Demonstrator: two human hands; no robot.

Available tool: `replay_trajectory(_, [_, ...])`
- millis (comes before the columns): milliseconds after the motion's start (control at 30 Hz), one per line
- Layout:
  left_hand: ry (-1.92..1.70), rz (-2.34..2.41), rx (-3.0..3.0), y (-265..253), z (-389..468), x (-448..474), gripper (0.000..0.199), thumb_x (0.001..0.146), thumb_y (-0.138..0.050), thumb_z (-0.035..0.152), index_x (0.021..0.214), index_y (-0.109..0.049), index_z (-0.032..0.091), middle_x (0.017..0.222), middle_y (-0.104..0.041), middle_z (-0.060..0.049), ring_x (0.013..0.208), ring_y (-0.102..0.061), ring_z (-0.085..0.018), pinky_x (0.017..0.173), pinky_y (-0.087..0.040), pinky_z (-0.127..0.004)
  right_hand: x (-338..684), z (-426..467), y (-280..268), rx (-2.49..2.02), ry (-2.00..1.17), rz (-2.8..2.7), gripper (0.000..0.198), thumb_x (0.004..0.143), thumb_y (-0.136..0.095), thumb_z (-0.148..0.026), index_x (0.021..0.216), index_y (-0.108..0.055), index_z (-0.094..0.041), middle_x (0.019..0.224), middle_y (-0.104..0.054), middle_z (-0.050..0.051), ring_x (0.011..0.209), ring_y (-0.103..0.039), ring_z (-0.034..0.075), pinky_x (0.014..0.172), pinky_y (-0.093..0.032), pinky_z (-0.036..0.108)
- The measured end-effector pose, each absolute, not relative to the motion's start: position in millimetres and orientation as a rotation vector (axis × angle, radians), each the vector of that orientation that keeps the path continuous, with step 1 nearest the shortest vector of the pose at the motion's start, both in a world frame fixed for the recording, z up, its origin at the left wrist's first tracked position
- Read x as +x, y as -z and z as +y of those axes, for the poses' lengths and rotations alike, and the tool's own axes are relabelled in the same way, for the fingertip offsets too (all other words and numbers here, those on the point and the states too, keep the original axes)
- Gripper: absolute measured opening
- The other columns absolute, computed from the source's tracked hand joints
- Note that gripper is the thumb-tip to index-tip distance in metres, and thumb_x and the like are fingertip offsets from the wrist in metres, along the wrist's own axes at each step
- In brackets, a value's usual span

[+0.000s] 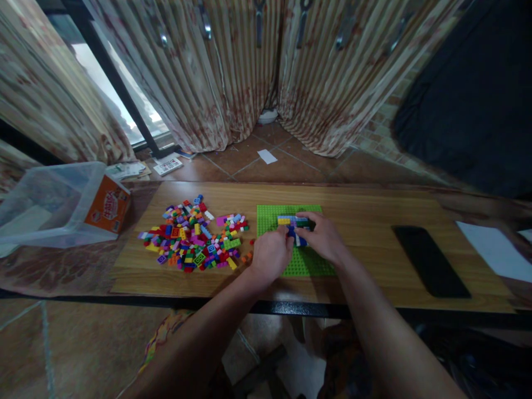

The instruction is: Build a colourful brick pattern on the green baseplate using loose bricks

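Note:
A green studded baseplate lies on the wooden board in front of me. On it stands a small build of toy bricks, with yellow, blue, white and dark green pieces showing. My left hand is at the near left side of the build, its fingers closed against the bricks; whether a loose brick is between them is hidden. My right hand grips the right side of the build, thumb and fingers curled round its edge. Left of the plate spreads a heap of loose bricks in many colours.
A clear plastic bin with an orange label stands at the far left. On the right of the wooden board lies a black flat object, with white paper beyond it. Striped curtains hang behind.

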State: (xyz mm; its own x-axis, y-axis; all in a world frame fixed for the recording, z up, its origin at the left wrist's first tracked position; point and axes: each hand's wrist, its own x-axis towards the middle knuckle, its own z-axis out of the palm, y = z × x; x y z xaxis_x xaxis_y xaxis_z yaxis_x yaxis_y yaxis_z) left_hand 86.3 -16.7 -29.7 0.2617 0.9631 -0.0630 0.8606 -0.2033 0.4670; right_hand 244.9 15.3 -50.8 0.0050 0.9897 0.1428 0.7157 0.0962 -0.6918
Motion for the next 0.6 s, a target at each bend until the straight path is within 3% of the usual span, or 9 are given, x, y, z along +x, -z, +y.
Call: replay_trajectory(600, [-0.306, 1.649, 2.163, 30.2, -10.9, 90.7, 0.031, 0.095, -0.040, 0.028, 0.102, -0.067, 0.015, 0.092, -0.072, -0.016, 0.086, -0.069, -0.027, 0.074, -0.049, -0.034, 241.2, 19.0, 59.4, -1.680, -0.604, -1.662, 0.039, 0.068, -0.068, -0.018, 0.106, -0.071, -0.023, 0.108, -0.071, 0.007, 0.099, -0.066, 0.024, 0.092, -0.050, 0.045])
